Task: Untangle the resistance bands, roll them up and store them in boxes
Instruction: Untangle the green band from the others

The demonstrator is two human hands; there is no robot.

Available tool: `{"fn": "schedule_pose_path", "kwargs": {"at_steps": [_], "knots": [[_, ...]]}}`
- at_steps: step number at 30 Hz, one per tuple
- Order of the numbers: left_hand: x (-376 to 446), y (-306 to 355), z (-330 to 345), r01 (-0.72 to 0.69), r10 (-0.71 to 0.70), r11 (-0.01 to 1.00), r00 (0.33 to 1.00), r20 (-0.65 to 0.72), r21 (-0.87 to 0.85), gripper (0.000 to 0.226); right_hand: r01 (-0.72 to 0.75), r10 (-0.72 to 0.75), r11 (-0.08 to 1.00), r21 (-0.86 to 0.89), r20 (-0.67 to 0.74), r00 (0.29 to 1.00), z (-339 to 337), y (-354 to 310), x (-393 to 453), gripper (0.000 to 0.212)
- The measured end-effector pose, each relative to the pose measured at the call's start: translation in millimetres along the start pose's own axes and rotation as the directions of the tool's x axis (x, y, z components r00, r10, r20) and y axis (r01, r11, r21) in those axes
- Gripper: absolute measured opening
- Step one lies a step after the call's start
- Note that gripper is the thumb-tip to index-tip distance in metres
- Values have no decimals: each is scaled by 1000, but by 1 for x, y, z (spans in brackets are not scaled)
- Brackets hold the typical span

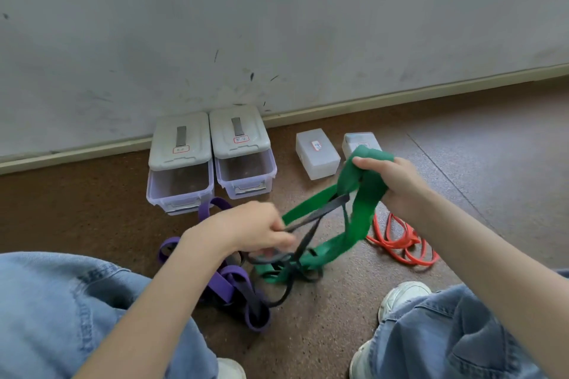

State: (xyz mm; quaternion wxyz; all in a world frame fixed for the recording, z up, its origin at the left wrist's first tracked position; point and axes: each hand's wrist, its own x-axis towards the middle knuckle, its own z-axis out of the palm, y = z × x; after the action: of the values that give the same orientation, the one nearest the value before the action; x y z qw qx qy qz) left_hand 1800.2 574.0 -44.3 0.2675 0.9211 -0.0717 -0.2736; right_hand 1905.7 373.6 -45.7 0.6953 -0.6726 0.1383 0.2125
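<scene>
Knees and shoes: denim-clad knees (77, 301) are framing the bottom of the head view, with a white shoe (403, 295) showing nearer the camera than the tangle.
Landmark: the tangle of bands (277, 268) is lying on the brown floor (338, 332), between the knees.
Left hand: the left hand (255, 228) is hovering just above the tangle, fingers curled and pinching the thin black band (311, 224).
Right hand: the right hand (391, 181) is gripping the wide green band (360, 212), lifting its upper loop up and to the right of the tangle.
Green band position: its lower end is trailing down into the tangle, with the black band threading through its loop.
Purple band: the purple band (224, 283) is lying knotted on the left side of the tangle, on the floor.
Orange band: an orange band (403, 243) is lying to the right of the tangle, apparently free of it.
Boxes: two lidded clear boxes (181, 163) and two small white boxes (317, 152) are standing beyond the tangle, along the wall (277, 24).
Step in hand: judged as untangling; green is being separated from black.
Next move: likely calling for drawing the black band out through the green loop before rolling.
</scene>
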Motion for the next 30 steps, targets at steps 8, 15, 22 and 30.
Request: {"fn": "schedule_pose_path", "kwargs": {"at_steps": [8,15,22,30], "knots": [[20,5,12,-216,-3,859,904,-427,-463,26,283,-239,959,-28,462,854,37,-14,-40,27],[2,17,3,-207,174,976,531,-829,72,28,294,-300,951,93,61,952,28,-26,-32,3],[-12,18,-36,-587,100,748,563,-821,-311,21,242,-328,940,240,448,831,20,-45,-30,30],[17,-1,14,-313,33,744,900,-435,-591,26,228,-199,974,10,528,826,19,-10,-31,26]]}}
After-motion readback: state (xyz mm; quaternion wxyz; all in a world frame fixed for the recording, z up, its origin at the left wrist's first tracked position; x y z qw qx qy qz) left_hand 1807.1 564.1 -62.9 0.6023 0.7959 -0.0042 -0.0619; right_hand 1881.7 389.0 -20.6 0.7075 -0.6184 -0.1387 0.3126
